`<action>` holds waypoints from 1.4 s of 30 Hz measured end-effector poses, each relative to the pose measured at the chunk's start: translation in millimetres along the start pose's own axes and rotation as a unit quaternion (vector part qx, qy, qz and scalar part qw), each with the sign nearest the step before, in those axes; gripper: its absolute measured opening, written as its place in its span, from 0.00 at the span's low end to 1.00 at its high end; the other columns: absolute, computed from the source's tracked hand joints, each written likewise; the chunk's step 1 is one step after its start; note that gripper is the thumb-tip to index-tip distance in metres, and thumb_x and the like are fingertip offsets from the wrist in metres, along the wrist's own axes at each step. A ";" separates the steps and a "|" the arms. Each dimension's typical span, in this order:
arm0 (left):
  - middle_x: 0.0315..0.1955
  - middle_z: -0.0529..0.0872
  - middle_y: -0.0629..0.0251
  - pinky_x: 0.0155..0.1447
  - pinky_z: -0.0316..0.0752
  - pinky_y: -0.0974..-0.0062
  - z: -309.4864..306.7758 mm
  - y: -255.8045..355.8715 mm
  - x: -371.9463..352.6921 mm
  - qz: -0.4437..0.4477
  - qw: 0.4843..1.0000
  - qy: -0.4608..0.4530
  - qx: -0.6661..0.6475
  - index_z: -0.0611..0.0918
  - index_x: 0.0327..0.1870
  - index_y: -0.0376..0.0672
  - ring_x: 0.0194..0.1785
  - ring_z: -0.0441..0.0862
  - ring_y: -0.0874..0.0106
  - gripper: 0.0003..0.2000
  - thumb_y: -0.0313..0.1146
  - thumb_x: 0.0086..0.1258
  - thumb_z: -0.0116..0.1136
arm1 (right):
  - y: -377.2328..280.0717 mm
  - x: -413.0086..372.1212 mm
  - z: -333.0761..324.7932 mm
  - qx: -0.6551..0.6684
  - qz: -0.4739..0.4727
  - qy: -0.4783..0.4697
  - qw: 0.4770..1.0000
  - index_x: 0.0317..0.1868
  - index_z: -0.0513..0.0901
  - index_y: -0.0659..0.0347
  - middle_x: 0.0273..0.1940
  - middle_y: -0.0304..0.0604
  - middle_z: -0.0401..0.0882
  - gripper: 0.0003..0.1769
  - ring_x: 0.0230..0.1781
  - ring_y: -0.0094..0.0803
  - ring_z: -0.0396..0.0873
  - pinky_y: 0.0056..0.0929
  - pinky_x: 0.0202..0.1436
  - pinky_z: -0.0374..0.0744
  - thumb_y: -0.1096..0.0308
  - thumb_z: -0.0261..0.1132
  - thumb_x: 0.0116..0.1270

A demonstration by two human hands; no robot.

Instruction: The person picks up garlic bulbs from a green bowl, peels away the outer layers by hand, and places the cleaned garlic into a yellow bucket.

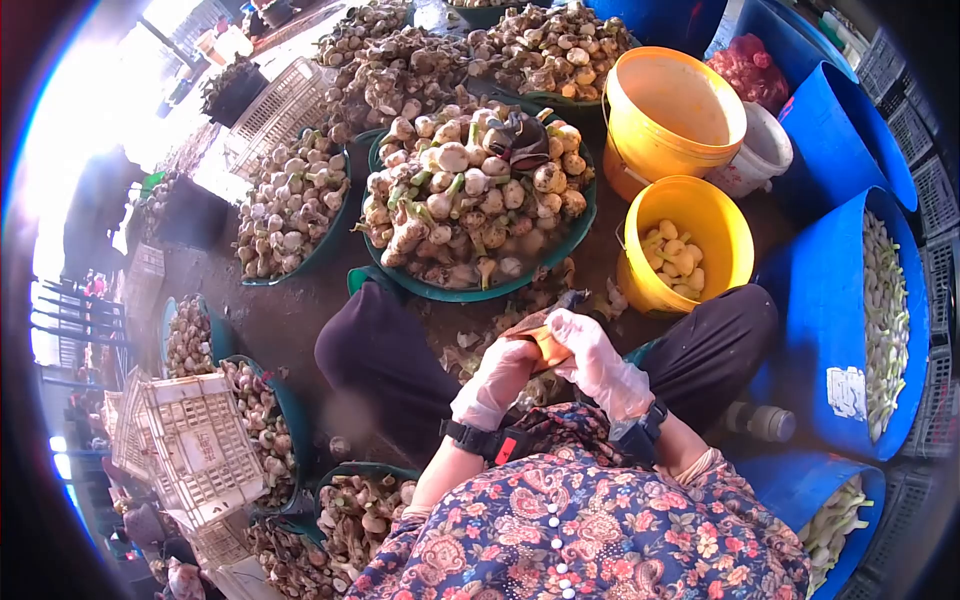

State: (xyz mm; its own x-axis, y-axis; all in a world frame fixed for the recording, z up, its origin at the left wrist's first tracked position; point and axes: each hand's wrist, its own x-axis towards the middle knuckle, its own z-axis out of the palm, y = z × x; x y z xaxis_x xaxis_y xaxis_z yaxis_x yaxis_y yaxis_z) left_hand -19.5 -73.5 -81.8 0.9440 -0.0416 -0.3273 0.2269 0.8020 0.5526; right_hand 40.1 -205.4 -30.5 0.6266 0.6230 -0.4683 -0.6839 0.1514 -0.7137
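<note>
Orange item (pixel 547 346) is pinched between left hand (pixel 494 378) and right hand (pixel 604 368), bulbs (pixel 455 185) heaped ahead, nearer yellow bucket (pixel 655 291) ahead and rightward.

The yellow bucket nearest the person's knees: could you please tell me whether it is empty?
It is not empty: pale peeled pieces lie inside the yellow bucket, visible through its open top.

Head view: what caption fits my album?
Left hand and right hand hold a small orange thing near a tub of heaped bulbs.
</note>
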 end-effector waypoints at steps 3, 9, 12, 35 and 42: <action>0.45 0.81 0.62 0.50 0.77 0.75 -20.9 -16.6 10.7 -0.021 0.996 0.077 -0.047 0.76 0.54 0.36 0.47 0.79 0.78 0.15 0.32 0.71 0.52 | 22.2 4.7 -0.8 -0.135 -0.070 -0.113 0.982 0.35 0.76 0.61 0.25 0.31 0.70 0.09 0.27 0.18 0.66 0.20 0.31 0.67 0.65 0.56 0.71; 0.55 0.74 0.57 0.61 0.69 0.71 -104.7 -51.8 55.5 0.161 0.658 -0.054 0.734 0.75 0.58 0.41 0.58 0.72 0.67 0.21 0.22 0.61 0.54 | 39.0 -1.0 16.1 -0.268 -0.103 -0.128 0.949 0.34 0.75 0.61 0.25 0.30 0.69 0.11 0.27 0.17 0.64 0.20 0.30 0.66 0.64 0.55 0.72; 0.62 0.66 0.57 0.68 0.62 0.71 -81.7 -41.7 58.1 0.208 0.797 -0.159 0.545 0.74 0.60 0.43 0.65 0.64 0.67 0.23 0.21 0.61 0.52 | 36.0 -3.1 20.2 -0.304 -0.101 -0.138 0.937 0.34 0.75 0.62 0.24 0.32 0.69 0.08 0.27 0.18 0.65 0.22 0.30 0.67 0.67 0.56 0.70; 0.63 0.69 0.56 0.72 0.58 0.61 -27.2 1.1 77.4 0.236 0.941 0.126 -0.205 0.70 0.61 0.40 0.66 0.66 0.61 0.30 0.57 0.71 0.44 | 32.4 19.1 4.4 -0.538 -0.306 0.099 0.779 0.30 0.74 0.61 0.27 0.50 0.76 0.10 0.28 0.44 0.80 0.34 0.32 0.77 0.76 0.66 0.47; 0.62 0.69 0.52 0.70 0.55 0.45 -9.9 15.7 64.6 0.197 0.871 0.112 -0.437 0.66 0.63 0.38 0.67 0.65 0.56 0.37 0.60 0.62 0.55 | 44.2 30.2 -10.9 -0.087 -0.112 -0.010 0.990 0.27 0.73 0.58 0.26 0.30 0.71 0.09 0.28 0.18 0.69 0.17 0.32 0.69 0.83 0.55 0.47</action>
State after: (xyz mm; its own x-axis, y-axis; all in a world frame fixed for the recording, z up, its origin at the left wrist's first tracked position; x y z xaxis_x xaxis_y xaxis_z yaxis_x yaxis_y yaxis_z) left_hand 42.7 -57.7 -101.8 0.8144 0.3782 -0.4402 -0.4651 0.8790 -0.1052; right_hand 32.8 -188.3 -81.8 0.7466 0.6041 -0.2785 -0.4527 0.1547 -0.8781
